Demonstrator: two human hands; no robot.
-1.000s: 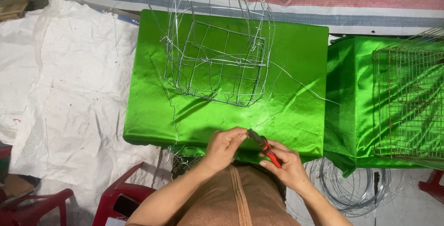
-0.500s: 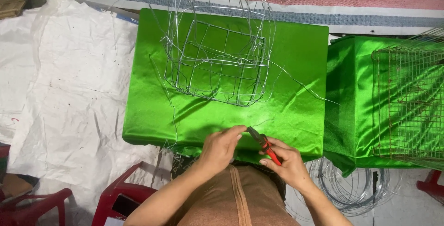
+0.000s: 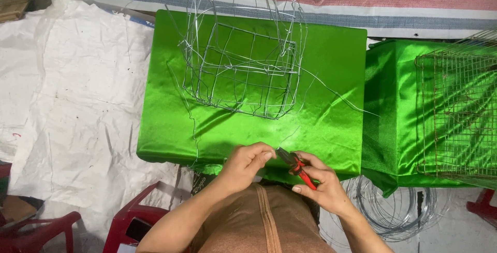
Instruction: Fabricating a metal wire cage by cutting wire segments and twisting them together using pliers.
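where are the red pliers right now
In the head view, the red pliers are in the right hand, at the green table's near edge, beside the left hand.

No packages, signs or screens in view. One possible label: a small dark tag (image 3: 201,181) with pale markings, hanging below the near table edge, partly hidden.

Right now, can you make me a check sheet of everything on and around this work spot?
Surface: shiny green satin cloth over the table, creased.
Job's things: red-handled pliers; thin wire at their tip, hard to see.
Clutter: silver wire cage frame, standing upright mid-table.
Grips: left hand pinched at the pliers' tip; right hand holds the handles.
Cables: coil of grey wire on the floor.
Surroundings: rusty mesh basket on a second green table; white plastic sheet; red plastic stools.
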